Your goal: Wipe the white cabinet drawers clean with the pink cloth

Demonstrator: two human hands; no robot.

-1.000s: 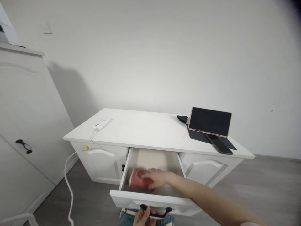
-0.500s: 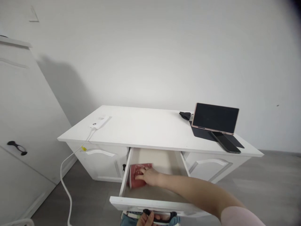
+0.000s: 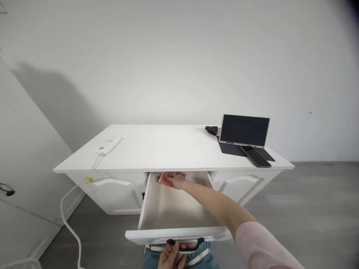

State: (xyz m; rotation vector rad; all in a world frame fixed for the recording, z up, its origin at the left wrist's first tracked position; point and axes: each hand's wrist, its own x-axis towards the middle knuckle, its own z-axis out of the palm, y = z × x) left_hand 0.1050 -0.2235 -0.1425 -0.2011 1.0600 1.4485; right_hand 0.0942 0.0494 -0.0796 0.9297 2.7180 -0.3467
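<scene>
Listing contents, head view, one moment.

Right hand (image 3: 176,181): reached deep into the open drawer (image 3: 174,209), fingers laid flat and spread over the red cloth (image 3: 167,177); whether they pinch it cannot be told. Pink sleeve on the forearm, low right.

Red cloth: at the far back of the drawer, left of centre, partly tucked under the front edge of the surface (image 3: 168,147); only a strip shows beside the hand.

Left hand (image 3: 171,257): at the bottom edge, grip curled closed around the black drawer handle (image 3: 185,243) on the drawer front.

Drawer: white, pulled well out from the middle of the white cabinet; pale bare floor between the cloth and the drawer front.

Surface: white top. White power strip (image 3: 108,145) near the left front corner, its white cable (image 3: 68,209) falling over the edge to the grey floor. Tablet (image 3: 244,130) propped upright at the right rear on a dark mat; phone (image 3: 255,156) lying flat just in front of it; small black object (image 3: 211,130) just left of the tablet.

White wardrobe (image 3: 25,168): far left, with one dark handle showing.
</scene>
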